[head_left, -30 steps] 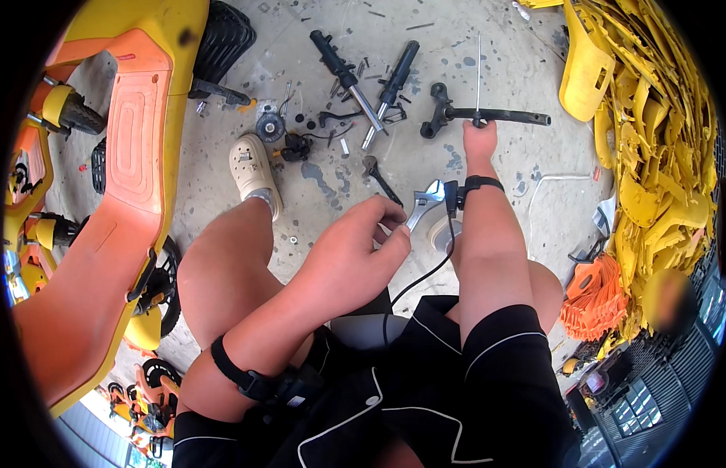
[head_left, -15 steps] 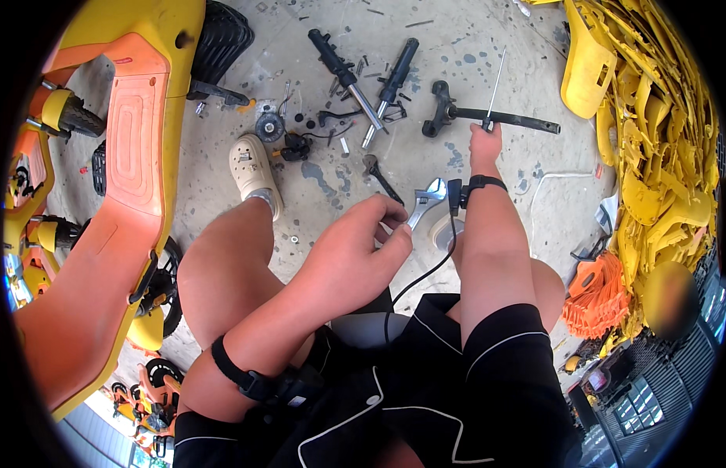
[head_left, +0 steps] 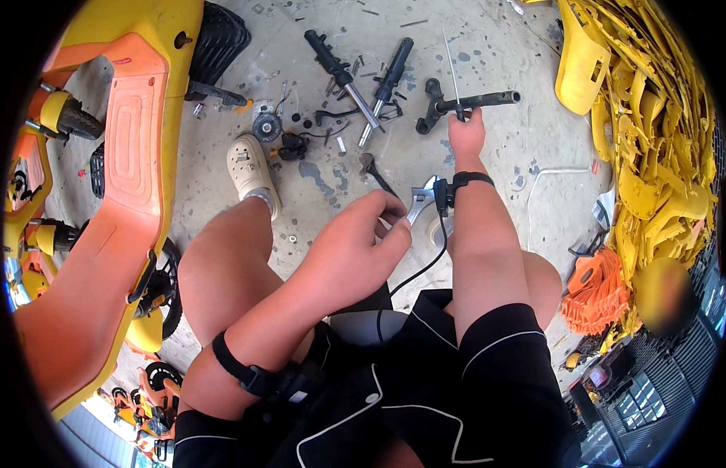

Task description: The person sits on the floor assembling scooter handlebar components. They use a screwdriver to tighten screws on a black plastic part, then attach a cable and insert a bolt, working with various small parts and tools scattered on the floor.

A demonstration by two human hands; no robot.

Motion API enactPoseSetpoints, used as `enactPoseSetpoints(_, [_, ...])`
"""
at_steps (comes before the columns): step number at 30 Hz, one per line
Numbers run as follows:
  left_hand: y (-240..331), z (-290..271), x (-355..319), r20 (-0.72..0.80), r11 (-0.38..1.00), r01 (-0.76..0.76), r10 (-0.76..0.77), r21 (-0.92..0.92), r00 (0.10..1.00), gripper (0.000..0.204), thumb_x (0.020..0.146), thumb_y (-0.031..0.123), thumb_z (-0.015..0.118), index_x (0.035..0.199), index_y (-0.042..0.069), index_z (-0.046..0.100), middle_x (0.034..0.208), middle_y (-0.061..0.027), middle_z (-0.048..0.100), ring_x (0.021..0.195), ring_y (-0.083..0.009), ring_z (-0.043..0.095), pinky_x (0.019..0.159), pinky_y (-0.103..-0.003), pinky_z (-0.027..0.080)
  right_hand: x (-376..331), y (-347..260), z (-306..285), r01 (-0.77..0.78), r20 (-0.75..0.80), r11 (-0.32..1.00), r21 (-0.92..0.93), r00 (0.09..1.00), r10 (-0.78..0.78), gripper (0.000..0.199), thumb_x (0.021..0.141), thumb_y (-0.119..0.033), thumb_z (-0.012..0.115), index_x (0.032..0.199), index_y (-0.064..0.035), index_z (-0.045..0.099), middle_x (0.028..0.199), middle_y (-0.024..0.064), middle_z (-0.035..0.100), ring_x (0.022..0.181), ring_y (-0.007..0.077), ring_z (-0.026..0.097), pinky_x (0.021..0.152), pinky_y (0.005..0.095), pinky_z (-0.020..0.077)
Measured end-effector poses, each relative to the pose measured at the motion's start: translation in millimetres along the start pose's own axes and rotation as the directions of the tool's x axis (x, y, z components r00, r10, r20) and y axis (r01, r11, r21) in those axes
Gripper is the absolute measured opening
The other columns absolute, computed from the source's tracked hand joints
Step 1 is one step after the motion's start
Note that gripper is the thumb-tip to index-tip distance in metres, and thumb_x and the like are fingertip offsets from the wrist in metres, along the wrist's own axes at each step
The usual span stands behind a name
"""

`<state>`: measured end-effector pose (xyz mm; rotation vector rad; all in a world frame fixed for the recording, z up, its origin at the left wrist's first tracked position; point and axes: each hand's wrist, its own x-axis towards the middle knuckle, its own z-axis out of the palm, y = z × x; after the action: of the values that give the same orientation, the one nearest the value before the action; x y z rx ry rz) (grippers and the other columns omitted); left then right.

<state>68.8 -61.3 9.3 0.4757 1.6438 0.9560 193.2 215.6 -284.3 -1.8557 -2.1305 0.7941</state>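
Left arm (head_left: pixel 281 312) bent, slants inward; left hand (head_left: pixel 363 242) curls, back facing up, closed in a pinch. Right arm (head_left: pixel 488 234) extends forward, nearly straight; right hand (head_left: pixel 467 136) sits farther out, closed in a fist

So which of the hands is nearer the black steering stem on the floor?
Right: the right hand is close beside the black steering stem, on its near side; the left hand is well back, farther left.

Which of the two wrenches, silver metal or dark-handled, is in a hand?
The shiny silver metal adjustable wrench, held in the left hand; the dark-handled wrench lies on the grey concrete floor.
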Motion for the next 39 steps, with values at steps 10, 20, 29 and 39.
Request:
enactPoseSetpoints(10, [-5.3, -0.1, -5.4, -0.004, 1.000, -0.014, 0.014, 0.015, 1.000, 0.025, 0.096, 0.019, 0.060, 0.113, 0.001, 0.060, 0.094, -0.0068, 0.062, 0.080, -0.0108, 0.057, 0.068, -0.026, 0.048, -11.4, 4.8, -1.1, 0.052, 0.021, 0.995, -0.088, 0.999, -0.050, 0.072, 0.077, -0.026, 0.067, 0.144, -0.0091, 0.046, 0.107, 0.0122, 0.071, 0.098, 0.0340, 0.068, 0.086, 0.0436, 0.0523])
enactPoseSetpoints(20, [-0.5, 6.4, -7.2, 0.007, 1.000, 0.019, -0.020, 0.024, 1.000, 0.030, 0.092, 0.022, 0.060, 0.111, -0.002, 0.061, 0.098, -0.0148, 0.067, 0.083, -0.0235, 0.064, 0.078, -0.036, 0.052, -15.6, 0.7, -5.4, 0.005, 0.065, 0.997, -0.071, 0.998, 0.000, 0.077, 0.076, -0.026, 0.065, 0.148, -0.0129, 0.042, 0.103, 0.0110, 0.072, 0.090, 0.0325, 0.069, 0.083, 0.0433, 0.0532])
enactPoseSetpoints(29, [-9.6, 12.1, -6.9, 0.010, 0.999, -0.009, 0.009, 0.051, 1.000, 0.025, 0.096, 0.019, 0.059, 0.112, -0.001, 0.060, 0.096, -0.0087, 0.064, 0.086, -0.0138, 0.060, 0.073, -0.028, 0.050, -11.9, 1.9, -9.0, 0.057, 0.032, 0.998, -0.012, 0.998, -0.057, 0.066, 0.078, -0.025, 0.064, 0.141, -0.0104, 0.051, 0.100, 0.0120, 0.071, 0.090, 0.0325, 0.068, 0.081, 0.0421, 0.0527])
enactPoseSetpoints(39, [-9.7, 18.6, -3.9, 0.002, 0.996, 0.015, -0.015, 0.086, 1.000, 0.027, 0.097, 0.020, 0.059, 0.114, 0.000, 0.060, 0.097, -0.0098, 0.064, 0.082, -0.0131, 0.060, 0.069, -0.028, 0.050, -3.1, 10.6, -8.4, 0.024, -0.008, 1.000, 0.006, 1.000, -0.024, 0.067, 0.077, -0.026, 0.065, 0.141, -0.0103, 0.052, 0.100, 0.0118, 0.071, 0.091, 0.0312, 0.068, 0.083, 0.0408, 0.0522])
